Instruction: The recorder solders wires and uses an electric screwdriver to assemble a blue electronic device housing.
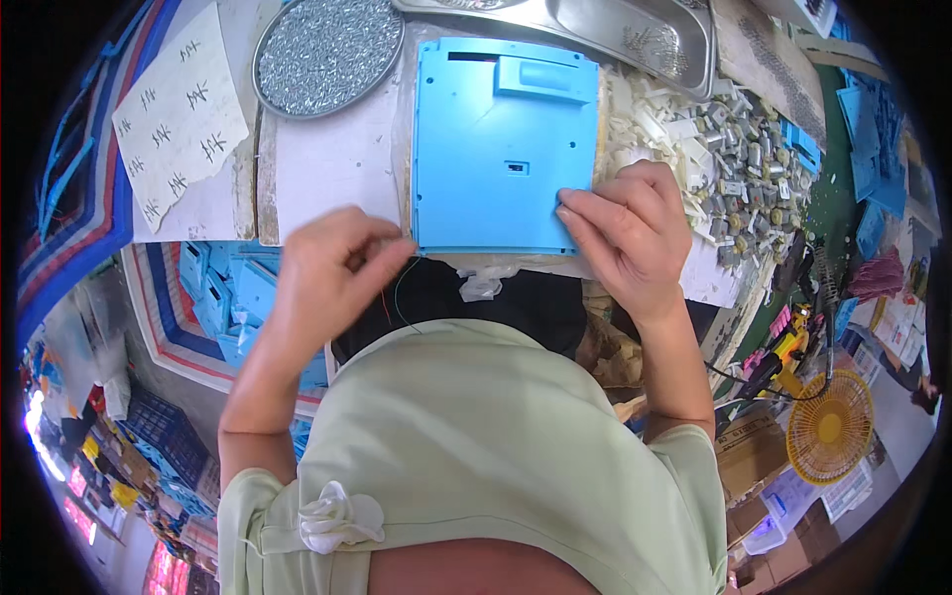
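Left hand [335, 266]: thumb and forefinger drawn together at the near left corner of the blue panel [476, 183]; I cannot tell whether they grip the corner or the wires beside it. Right hand [643, 230]: thumb and forefinger close together at the panel's right side; I cannot tell whether anything sits between them.

Blue panel, one: flat on the table [327, 169], between my two hands, with a raised block at its far right and a small slot near the middle.

Thin wires, one red [386, 305], one green [398, 297]: hanging by the near left corner.

Round dish [327, 116], far left: full of small silver metal pieces [327, 55].

Paper sheet [180, 119], left of the dish: torn edge, dark handwritten marks.

Metal tray [603, 20], far right: small metal pieces at its right end.

Mixed heap [739, 188], right of the panel: white pieces and small grey metal parts.

Striped bin [164, 315], near left, lower than the table: blue parts [248, 288] inside.

Yellow fan [831, 426], near right: round, beside a cardboard box [751, 446].
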Demonstrator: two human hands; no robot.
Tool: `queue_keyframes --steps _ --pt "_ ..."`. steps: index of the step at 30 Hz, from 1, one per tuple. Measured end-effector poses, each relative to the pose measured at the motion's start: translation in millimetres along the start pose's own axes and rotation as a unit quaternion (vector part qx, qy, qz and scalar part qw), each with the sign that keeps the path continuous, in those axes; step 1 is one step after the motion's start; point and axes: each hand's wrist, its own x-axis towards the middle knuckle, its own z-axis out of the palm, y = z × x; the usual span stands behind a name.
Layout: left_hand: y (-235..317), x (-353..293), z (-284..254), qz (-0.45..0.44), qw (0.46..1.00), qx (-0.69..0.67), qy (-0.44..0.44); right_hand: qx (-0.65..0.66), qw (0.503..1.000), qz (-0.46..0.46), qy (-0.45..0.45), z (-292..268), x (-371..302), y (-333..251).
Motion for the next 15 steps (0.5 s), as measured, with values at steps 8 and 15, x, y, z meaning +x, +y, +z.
queue_keyframes --steps 8,15 --pt "-14.9 -16.8 43.7 0.124 0.991 -0.042 0.039 -0.046 0.996 -0.055 -0.044 -8.5 6.4 1.8" --pt "-14.4 -13.0 45.8 0.169 0.985 0.003 0.031 -0.074 0.992 -0.073 -0.078 -14.6 12.2 -1.9"
